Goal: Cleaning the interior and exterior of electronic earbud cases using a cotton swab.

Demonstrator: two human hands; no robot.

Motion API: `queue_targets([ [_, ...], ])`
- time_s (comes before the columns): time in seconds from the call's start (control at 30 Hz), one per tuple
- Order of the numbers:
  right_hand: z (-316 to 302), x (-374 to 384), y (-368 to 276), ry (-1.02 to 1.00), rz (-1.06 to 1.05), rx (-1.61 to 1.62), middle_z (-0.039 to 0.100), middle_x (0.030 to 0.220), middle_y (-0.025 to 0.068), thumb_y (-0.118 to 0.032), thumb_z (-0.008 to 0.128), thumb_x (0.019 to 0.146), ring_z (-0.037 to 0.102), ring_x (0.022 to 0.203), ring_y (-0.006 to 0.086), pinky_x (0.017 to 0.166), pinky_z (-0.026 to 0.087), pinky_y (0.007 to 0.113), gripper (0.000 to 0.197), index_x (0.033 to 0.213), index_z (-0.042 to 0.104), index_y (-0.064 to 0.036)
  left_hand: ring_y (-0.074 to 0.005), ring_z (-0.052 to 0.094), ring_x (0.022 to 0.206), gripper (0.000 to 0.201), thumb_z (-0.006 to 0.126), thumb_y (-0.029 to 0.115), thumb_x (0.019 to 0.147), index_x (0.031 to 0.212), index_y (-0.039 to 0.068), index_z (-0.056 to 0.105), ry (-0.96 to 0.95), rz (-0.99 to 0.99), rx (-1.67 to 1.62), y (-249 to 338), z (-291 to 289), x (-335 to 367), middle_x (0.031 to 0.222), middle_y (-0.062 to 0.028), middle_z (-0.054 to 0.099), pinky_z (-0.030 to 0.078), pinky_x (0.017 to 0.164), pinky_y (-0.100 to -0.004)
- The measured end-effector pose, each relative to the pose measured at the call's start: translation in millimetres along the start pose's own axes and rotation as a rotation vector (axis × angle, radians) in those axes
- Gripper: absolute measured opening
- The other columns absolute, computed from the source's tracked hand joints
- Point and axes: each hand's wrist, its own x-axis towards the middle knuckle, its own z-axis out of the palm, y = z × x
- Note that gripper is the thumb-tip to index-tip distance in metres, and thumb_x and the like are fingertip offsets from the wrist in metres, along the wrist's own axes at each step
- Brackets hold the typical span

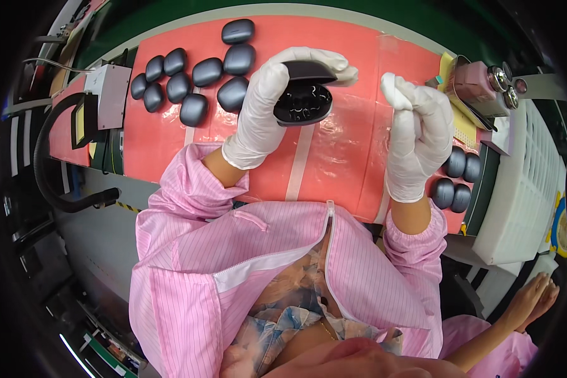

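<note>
My left hand [258, 113], in a white glove, is closed around a dark earbud case [303, 120]. The lid is raised, and the glossy black hollow inside faces me. White gleams show in that hollow; whether earbuds sit there I cannot tell. My right hand [419, 135], gloved as well, is raised to the right of the case and apart from it. Its thumb and fingers are pressed together, and anything between them is hidden by the white glove. Several closed cases [232, 94] of the same dark grey lie left of my left hand.
A red mat [346, 157] covers the table. More dark cases [452, 195] lie at its right edge, near a holder with metal-capped bottles [479, 82]. A boxy device [110, 94] and a black hose [41, 148] stand left. At lower right are another person's bare hands [532, 299].
</note>
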Motion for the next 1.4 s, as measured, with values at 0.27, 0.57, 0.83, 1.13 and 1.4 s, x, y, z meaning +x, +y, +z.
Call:
queue_targets([
  [0.27,23,-2,-8,-0.346,-0.281,-0.401,0.056,0.081,0.0015,0.010,0.062,0.065,0.053,0.070,0.0155,0.059,0.043,0.029,0.035,0.096,0.070,-0.0049,-0.0237,0.060,0.108,0.063,0.045,0.054,0.094,0.115,-0.004,0.054,0.006,0.139,0.179,-11,-11,-4,0.114,-0.0165,0.061,0.047,0.094,-0.0346],
  [0.57,31,-4,-12,-0.244,-0.035,-0.215,0.059,0.086,0.0073,0.016,0.055,0.076,0.060,0.076,0.0194,0.066,0.047,0.031,0.026,0.095,0.063,0.0009,-0.0211,0.060,0.107,0.056,0.047,0.049,0.095,0.114,-0.004,0.054,0.119,0.141,-0.018,-20,-6,-5,0.114,-0.0150,0.062,0.048,0.093,-0.0325],
  [0.83,36,-8,-28,-0.405,0.071,0.076,0.061,0.077,0.0067,0.001,0.062,0.071,0.057,0.069,0.0212,0.065,0.045,0.032,0.008,0.078,0.064,-0.0036,-0.0272,0.058,0.111,0.059,0.049,0.050,0.092,0.116,-0.005,0.052,0.004,0.107,0.048,-30,-5,-7,0.116,-0.0167,0.059,0.044,0.099,-0.0412],
  [1.13,19,-4,-12,-0.110,0.254,0.159,0.067,0.086,0.0053,-0.001,0.057,0.082,0.060,0.081,0.0142,0.098,0.039,0.039,0.013,0.089,0.069,-0.0013,-0.0357,0.057,0.114,0.087,0.042,0.073,0.084,0.121,-0.005,0.050,0.058,0.027,-0.001,-20,-11,-5,0.118,-0.0223,0.059,0.044,0.100,-0.0465],
  [1.4,20,-3,-7,-0.126,0.225,0.190,0.067,0.089,0.0073,0.005,0.053,0.084,0.063,0.083,0.0138,0.074,0.051,0.025,0.018,0.094,0.067,0.0015,-0.0354,0.057,0.114,0.087,0.044,0.074,0.083,0.120,-0.004,0.050,0.030,0.061,0.059,-15,-14,-8,0.118,-0.0198,0.058,0.044,0.100,-0.0464],
])
